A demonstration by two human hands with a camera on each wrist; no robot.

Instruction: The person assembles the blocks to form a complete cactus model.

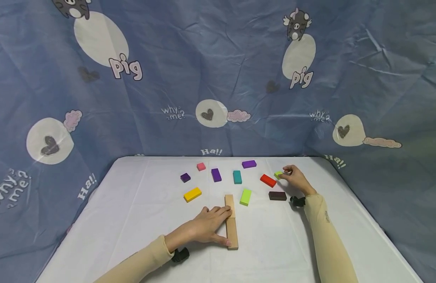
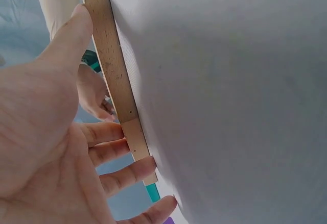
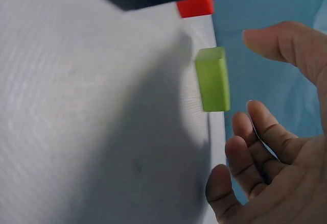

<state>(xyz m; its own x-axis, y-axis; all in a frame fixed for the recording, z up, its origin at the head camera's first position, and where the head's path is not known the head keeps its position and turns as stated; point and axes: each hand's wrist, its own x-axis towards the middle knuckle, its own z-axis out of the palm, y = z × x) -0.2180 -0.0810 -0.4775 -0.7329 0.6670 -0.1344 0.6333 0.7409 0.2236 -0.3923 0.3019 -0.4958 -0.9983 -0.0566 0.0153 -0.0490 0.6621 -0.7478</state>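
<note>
Two plain wooden blocks lie end to end in one line, a far block [image 1: 229,201] and a near block [image 1: 232,235]. Along their left side rests my left hand [image 1: 208,226], its thumb touching the near block's front end and its outstretched fingers on the far block. In the left wrist view those fingers [image 2: 127,175] are nearly straight. My right hand [image 1: 297,181] is at the small light green block [image 1: 277,174]. The right wrist view shows that block standing between the parted thumb and fingers [image 3: 265,127], with a gap on both sides.
Beside the right hand lie a red block [image 1: 268,180] and a dark brown block [image 1: 277,195]. Another light green block [image 1: 245,197] sits right of the wooden pair. Teal [image 1: 237,177], purple [image 1: 216,175], pink [image 1: 201,166] and yellow [image 1: 192,194] blocks are scattered on the white table [image 1: 151,204].
</note>
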